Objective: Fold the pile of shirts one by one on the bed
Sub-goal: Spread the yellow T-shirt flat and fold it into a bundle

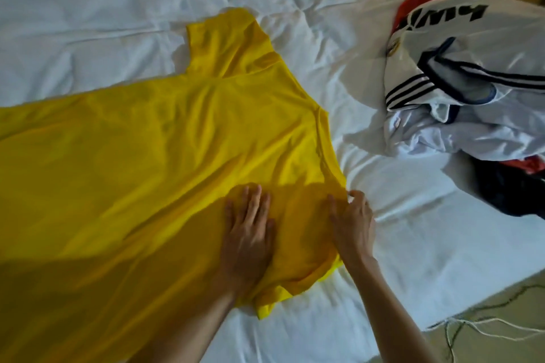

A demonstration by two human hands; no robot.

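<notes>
A yellow shirt [153, 156] lies spread flat on the white bed [398, 230], its collar toward the right and its far sleeve pointing up the bed. My left hand [250, 233] presses flat on the cloth near the shoulder, fingers straight. My right hand [354, 221] is at the near shoulder by the collar and pinches the shirt's edge between thumb and fingers. A pile of shirts [477, 91] sits at the right, with a white jersey with dark stripes on top.
Red and dark garments [507, 186] poke out under the pile. The bed's right edge runs diagonally at the lower right, with floor and loose white and dark cords [486, 330] beyond it. Rumpled white sheet fills the far side.
</notes>
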